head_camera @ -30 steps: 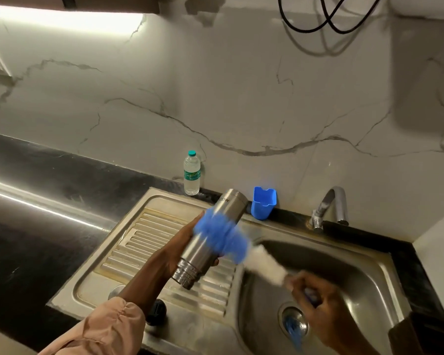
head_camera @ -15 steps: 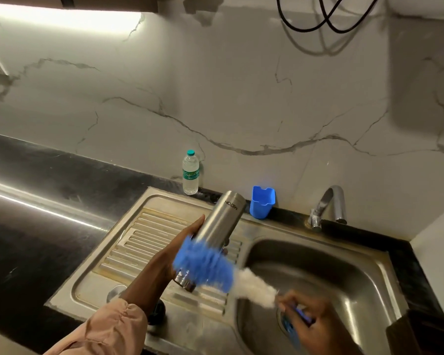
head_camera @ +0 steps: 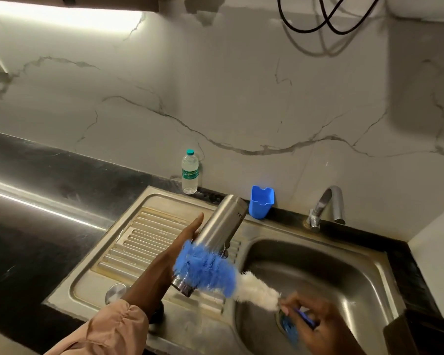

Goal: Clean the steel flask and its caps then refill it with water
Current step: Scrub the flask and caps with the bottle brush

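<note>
The steel flask (head_camera: 222,226) is tilted over the sink's drainboard (head_camera: 149,239), with its open threaded mouth pointing down toward me. My left hand (head_camera: 169,260) grips its lower body from the left. A bottle brush (head_camera: 210,271) with blue and white bristles lies across the flask near its mouth, blue end touching the steel. My right hand (head_camera: 315,324) holds the brush's blue handle over the basin. A round steel cap (head_camera: 115,292) lies on the drainboard. A dark cap (head_camera: 157,315) sits partly hidden under my left forearm.
A small plastic water bottle (head_camera: 189,172) stands against the marble wall behind the sink. A blue plastic cup (head_camera: 262,202) sits at the sink's back edge. The chrome tap (head_camera: 327,204) is at the back right. The basin (head_camera: 318,278) has a drain under my right hand. Black countertop (head_camera: 36,201) extends left.
The brush slid down the flask's outside from its upper body to the part near the mouth. My right hand moved down and toward me. The flask stayed almost in place.
</note>
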